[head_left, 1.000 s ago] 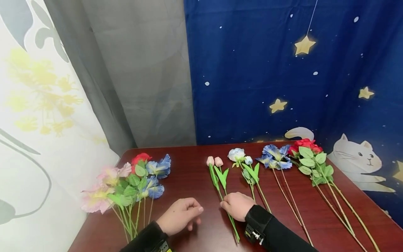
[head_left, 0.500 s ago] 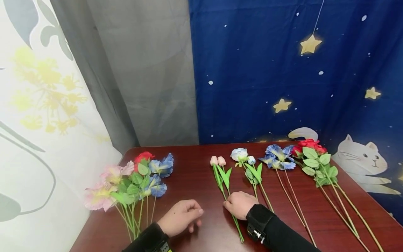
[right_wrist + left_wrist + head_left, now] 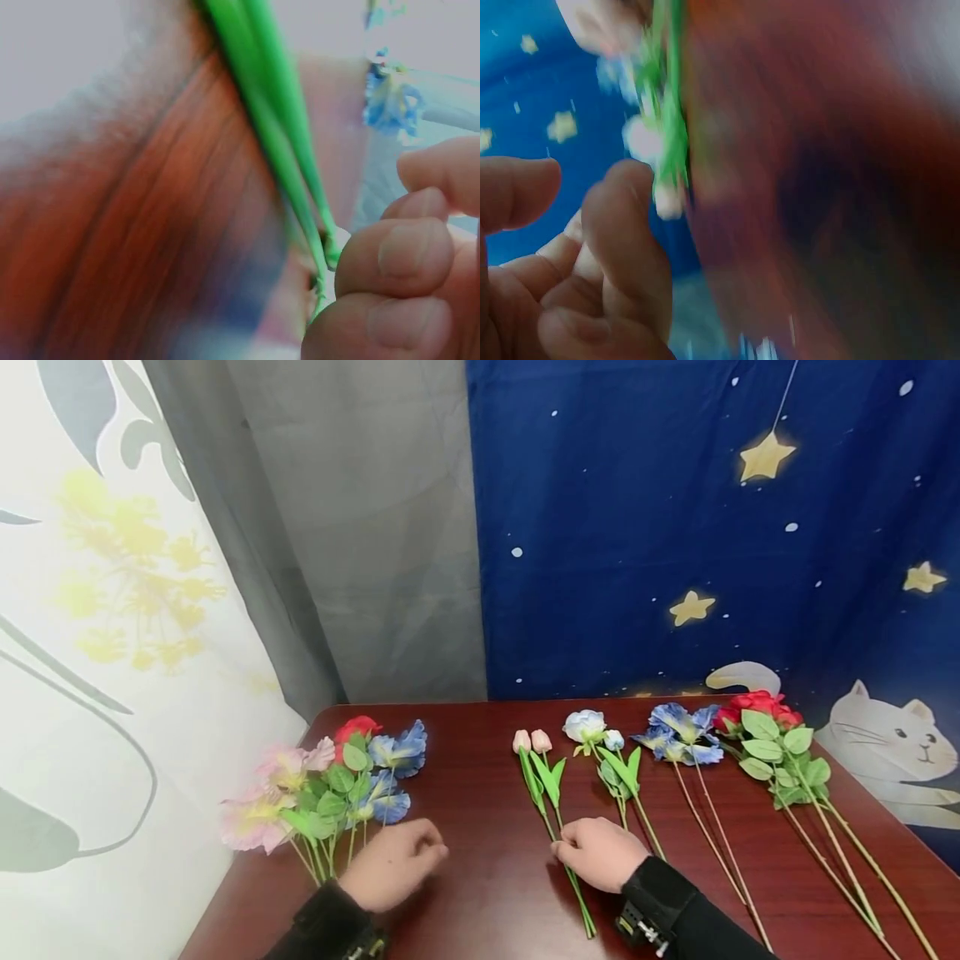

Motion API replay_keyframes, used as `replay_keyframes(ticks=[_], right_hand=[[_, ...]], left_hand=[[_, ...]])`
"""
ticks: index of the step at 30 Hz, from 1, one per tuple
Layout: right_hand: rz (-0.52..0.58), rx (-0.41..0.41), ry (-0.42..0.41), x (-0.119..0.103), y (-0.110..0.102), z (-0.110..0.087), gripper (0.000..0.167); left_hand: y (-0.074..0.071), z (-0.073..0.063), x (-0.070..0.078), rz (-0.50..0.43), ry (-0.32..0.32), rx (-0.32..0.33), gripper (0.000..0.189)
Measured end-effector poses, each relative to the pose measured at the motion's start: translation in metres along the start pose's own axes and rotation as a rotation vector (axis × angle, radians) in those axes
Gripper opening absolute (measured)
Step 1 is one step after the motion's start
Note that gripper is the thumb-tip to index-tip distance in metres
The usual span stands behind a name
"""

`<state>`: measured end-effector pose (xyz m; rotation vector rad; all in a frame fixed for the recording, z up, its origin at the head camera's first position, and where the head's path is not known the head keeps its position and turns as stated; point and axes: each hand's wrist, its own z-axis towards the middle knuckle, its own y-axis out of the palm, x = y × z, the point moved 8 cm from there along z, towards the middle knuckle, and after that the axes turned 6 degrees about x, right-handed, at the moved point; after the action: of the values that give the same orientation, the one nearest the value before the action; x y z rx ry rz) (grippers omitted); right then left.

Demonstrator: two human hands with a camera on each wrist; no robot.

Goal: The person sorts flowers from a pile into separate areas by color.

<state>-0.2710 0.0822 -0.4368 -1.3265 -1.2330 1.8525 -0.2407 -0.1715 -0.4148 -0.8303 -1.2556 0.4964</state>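
Note:
Two pink tulips (image 3: 542, 742) with green leaves lie on the dark red-brown table, their stems crossing. My right hand (image 3: 602, 853) rests over these stems with bent fingers. In the right wrist view, the stems (image 3: 274, 127) run down to my fingertips (image 3: 394, 259) and go out of sight behind them; a grip on them cannot be made out. My left hand (image 3: 393, 864) hovers above the table, fingers loosely curled around nothing, thumb and forefinger apart. Close by on its left lies a mixed bunch: pink flowers (image 3: 258, 818), a red rose (image 3: 356, 727) and blue irises (image 3: 401, 747).
Right of the tulips lie a pale blue flower (image 3: 584, 727) with a smaller bud (image 3: 613, 740), two blue irises (image 3: 678, 731) and several red roses (image 3: 757, 710) on long stems. Grey and blue curtains (image 3: 600, 568) hang behind the table (image 3: 465, 760); a white one (image 3: 112, 735) hangs at left.
My left hand has moved left towards the mixed bunch. The right hand stays over the tulip stems, which have not moved on the table. The whole head view has shifted slightly.

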Motion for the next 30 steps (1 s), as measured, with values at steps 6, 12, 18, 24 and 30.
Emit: replay_keyframes(ticks=[6, 12, 18, 24, 30], right_hand=[[0.048, 0.028, -0.023, 0.009, -0.015, -0.01, 0.037], [0.062, 0.015, -0.021, 0.017, -0.006, -0.015, 0.037], [0.106, -0.024, -0.021, 0.014, 0.002, -0.022, 0.037], [0.123, -0.049, -0.045, 0.004, 0.001, -0.029, 0.037], [0.151, -0.05, -0.045, -0.002, -0.01, -0.031, 0.038]], left_hand=[[-0.043, 0.004, -0.037, 0.232, -0.122, 0.064, 0.021], [-0.053, 0.009, -0.064, 0.41, -0.224, 0.064, 0.035], [-0.043, 0.011, -0.071, 0.467, -0.209, 0.022, 0.034], [-0.037, 0.01, -0.066, 0.469, -0.188, -0.033, 0.029], [-0.04, 0.004, -0.048, 0.231, -0.154, -0.053, 0.022]])
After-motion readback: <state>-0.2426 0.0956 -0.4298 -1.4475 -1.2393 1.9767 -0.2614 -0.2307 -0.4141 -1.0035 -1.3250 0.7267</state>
